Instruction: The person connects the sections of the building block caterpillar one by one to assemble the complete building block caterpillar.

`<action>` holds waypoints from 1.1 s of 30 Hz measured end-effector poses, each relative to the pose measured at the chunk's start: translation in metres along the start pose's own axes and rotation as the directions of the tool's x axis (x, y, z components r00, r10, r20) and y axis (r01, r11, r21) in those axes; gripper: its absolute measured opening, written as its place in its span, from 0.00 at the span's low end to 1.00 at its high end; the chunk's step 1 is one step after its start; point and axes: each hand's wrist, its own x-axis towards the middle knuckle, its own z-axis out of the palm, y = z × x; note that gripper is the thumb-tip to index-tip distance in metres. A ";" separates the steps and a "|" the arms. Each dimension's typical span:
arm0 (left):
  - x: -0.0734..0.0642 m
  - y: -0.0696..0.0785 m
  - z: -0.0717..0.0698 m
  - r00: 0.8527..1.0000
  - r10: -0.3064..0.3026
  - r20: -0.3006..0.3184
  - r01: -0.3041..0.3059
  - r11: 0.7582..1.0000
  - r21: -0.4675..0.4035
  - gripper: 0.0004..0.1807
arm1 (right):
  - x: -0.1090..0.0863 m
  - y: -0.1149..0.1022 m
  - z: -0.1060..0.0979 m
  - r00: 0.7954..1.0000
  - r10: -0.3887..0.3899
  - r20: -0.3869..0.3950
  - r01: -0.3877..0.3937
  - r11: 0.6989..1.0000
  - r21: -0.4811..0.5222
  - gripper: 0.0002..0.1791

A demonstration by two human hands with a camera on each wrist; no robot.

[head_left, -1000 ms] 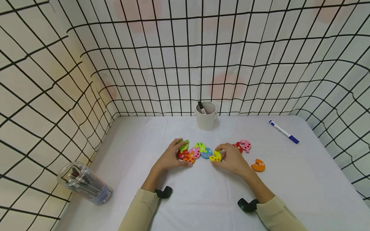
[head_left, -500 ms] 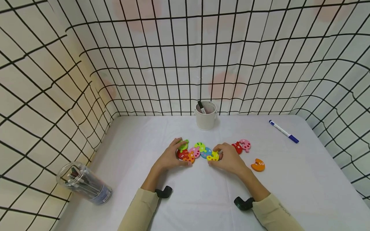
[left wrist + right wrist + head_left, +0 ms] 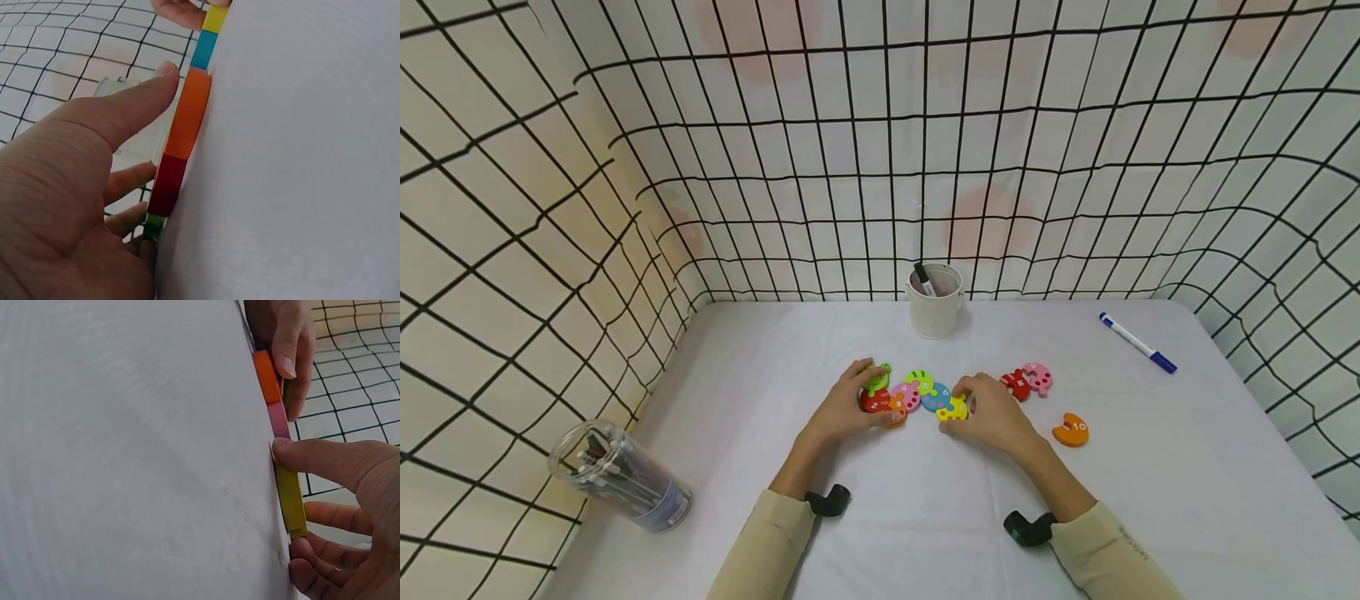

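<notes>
A winding row of flat, numbered puzzle pieces lies mid-table. My left hand (image 3: 838,412) spans its left end, fingers at the green head piece (image 3: 877,382) and thumb over the orange piece (image 3: 189,115). Between them sits the red piece (image 3: 167,186) marked 2. Pink (image 3: 907,397), lime (image 3: 921,381) and blue (image 3: 936,397) pieces continue the row rightward. My right hand (image 3: 996,417) pinches the yellow puzzle piece (image 3: 289,494) between thumb and fingers, right up against the blue one. Fingers partly cover the yellow piece in the head view.
Right of my right hand lie joined red (image 3: 1018,385) and pink (image 3: 1038,378) pieces, plus a loose orange piece (image 3: 1072,430) marked 10. A white bucket (image 3: 935,308) holding a marker stands behind. A blue-capped marker (image 3: 1137,342) lies back right; a pen jar (image 3: 621,477) stands left.
My right hand has slid the yellow piece left against the blue one, uncovering more of the red piece behind it. My left thumb has shifted onto the orange piece.
</notes>
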 end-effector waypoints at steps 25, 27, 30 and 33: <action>-0.003 -0.006 -0.005 0.996 -0.059 -0.074 0.066 0.992 0.109 0.50 | -0.020 0.063 -0.046 0.993 0.037 -0.116 -0.037 0.999 0.005 0.27; -0.003 -0.008 -0.006 0.996 -0.054 -0.073 0.062 0.992 0.107 0.50 | -0.021 0.064 -0.046 0.994 0.027 -0.103 -0.028 1.000 -0.012 0.27; -0.002 -0.009 -0.008 0.997 -0.042 -0.062 0.048 0.993 0.105 0.51 | -0.022 0.065 -0.045 0.996 0.015 -0.086 -0.017 1.000 -0.016 0.27; -0.001 -0.010 -0.008 0.998 -0.036 -0.051 0.040 0.995 0.087 0.50 | -0.023 0.064 -0.045 0.997 0.005 -0.080 -0.006 1.000 -0.012 0.26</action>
